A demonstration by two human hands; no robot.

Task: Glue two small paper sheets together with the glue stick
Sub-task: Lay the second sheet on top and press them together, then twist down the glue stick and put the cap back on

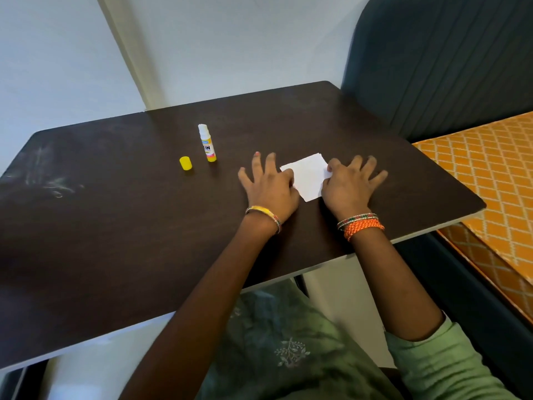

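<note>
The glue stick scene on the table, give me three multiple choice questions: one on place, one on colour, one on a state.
1. Where is the loose cap?
A. left of the glue stick
B. on the paper
C. in a hand

2. What colour is the cap?
A. red
B. yellow
C. blue

3. How is the glue stick?
A. lying capped
B. held in a hand
C. standing uncapped

Answers: 1 A, it sits on the table beside the stick. 2 B, plainly yellow. 3 C, upright, white tip bare, while left hand and right hand press the paper.
</note>
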